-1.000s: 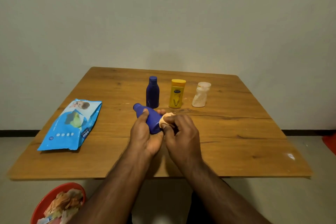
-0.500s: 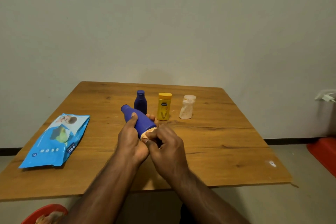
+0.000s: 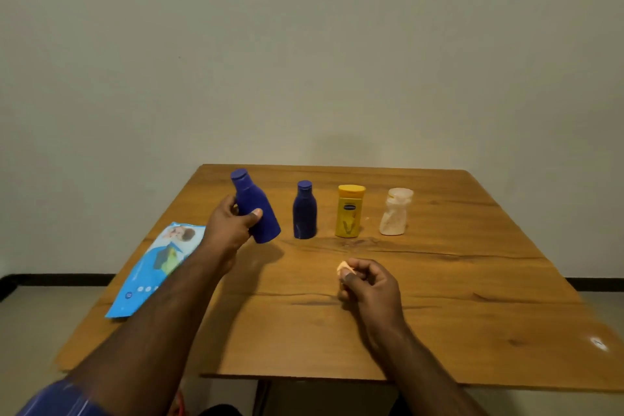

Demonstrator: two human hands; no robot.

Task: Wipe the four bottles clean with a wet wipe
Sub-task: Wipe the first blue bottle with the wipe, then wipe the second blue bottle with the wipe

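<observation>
Wooden table (image 3: 439, 297): left hand (image 3: 233, 230) grips blue bottle (image 3: 256, 209).

The yellow bottle (image 3: 349, 211) bears a dark oval logo, too small to read.

My left hand (image 3: 233, 230) is raised above the desk (image 3: 472, 314) with the arm stretched forward, fingers and thumb curled round the big blue bottle (image 3: 256, 209). My right hand (image 3: 368, 284) stays lower over the desk, pinching the crumpled wipe (image 3: 343, 268).
</observation>
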